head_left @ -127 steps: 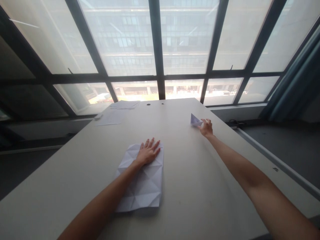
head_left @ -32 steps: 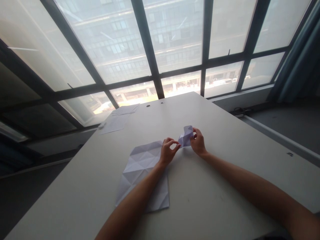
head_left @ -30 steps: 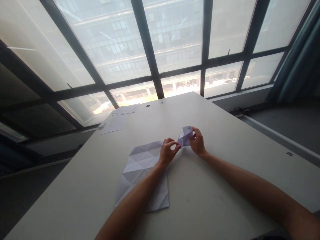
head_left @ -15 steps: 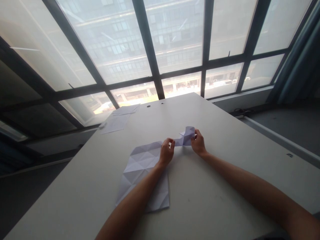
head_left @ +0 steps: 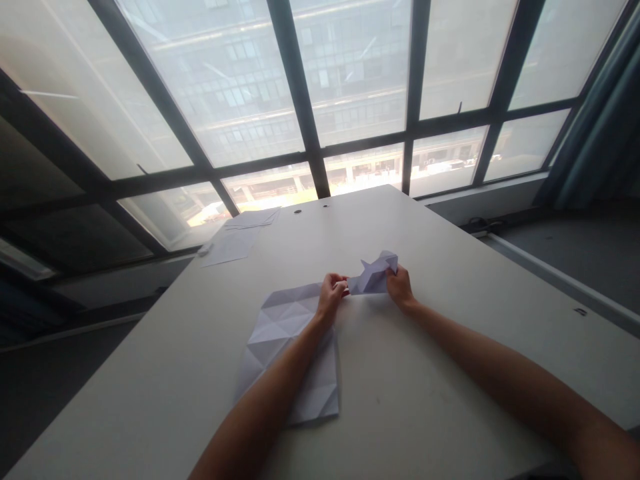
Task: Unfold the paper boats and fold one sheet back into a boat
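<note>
A small piece of folded white paper [head_left: 374, 277] is stretched between my two hands, just above the table. My left hand [head_left: 332, 295] pinches its left end, fingers closed. At its right end, my right hand [head_left: 399, 285] grips the paper between thumb and fingers; some of the fingers are hidden behind it. Pointed flaps stand up along the folded piece's top. Beneath my left hand and forearm lies a larger creased sheet of paper [head_left: 280, 327], marked with a grid of fold lines. The forearm covers part of that sheet.
The white table [head_left: 430, 373] reaches toward tall windows [head_left: 355, 80]. Flat paper sheets [head_left: 233, 243] lie at its far left edge. Two small dark spots mark the far end. A blue curtain [head_left: 590, 127] hangs at the right.
My right hand has shifted slightly right, and the folded paper has turned, its flaps now showing a different shape. The left hand has rotated a little, still pinching. The creased sheet stays put.
</note>
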A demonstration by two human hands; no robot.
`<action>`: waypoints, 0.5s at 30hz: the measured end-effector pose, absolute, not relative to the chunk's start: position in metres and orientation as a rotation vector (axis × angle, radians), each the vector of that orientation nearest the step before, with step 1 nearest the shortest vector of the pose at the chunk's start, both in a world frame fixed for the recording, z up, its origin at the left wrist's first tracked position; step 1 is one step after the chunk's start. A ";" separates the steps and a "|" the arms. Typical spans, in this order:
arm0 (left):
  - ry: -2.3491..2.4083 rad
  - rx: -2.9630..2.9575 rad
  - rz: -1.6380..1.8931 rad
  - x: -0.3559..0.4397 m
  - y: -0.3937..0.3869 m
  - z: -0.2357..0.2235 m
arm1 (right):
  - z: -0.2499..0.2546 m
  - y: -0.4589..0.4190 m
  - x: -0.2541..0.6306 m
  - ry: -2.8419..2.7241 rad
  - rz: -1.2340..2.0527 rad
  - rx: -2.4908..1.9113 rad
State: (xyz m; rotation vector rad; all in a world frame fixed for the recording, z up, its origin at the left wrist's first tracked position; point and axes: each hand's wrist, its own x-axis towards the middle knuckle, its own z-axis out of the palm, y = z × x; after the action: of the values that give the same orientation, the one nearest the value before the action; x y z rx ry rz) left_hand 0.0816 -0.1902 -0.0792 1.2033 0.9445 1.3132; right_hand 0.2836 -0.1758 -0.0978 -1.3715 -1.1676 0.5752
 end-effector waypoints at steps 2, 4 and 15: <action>0.809 1.172 1.249 0.081 -0.193 -0.073 | -0.098 -0.176 0.283 -1.211 0.587 -1.382; 0.670 1.102 1.183 0.078 -0.194 -0.067 | -0.098 -0.176 0.282 -1.301 0.617 -1.382; 0.701 1.303 0.894 0.077 -0.199 -0.060 | -0.090 -0.186 0.277 -1.819 0.644 -1.506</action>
State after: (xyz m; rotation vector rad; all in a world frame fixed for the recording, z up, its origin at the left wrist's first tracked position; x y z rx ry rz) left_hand 0.0768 -0.1989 -0.0595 1.3030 0.7008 0.8939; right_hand 0.2772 -0.1856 -0.0898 -1.5055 -1.8191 0.6436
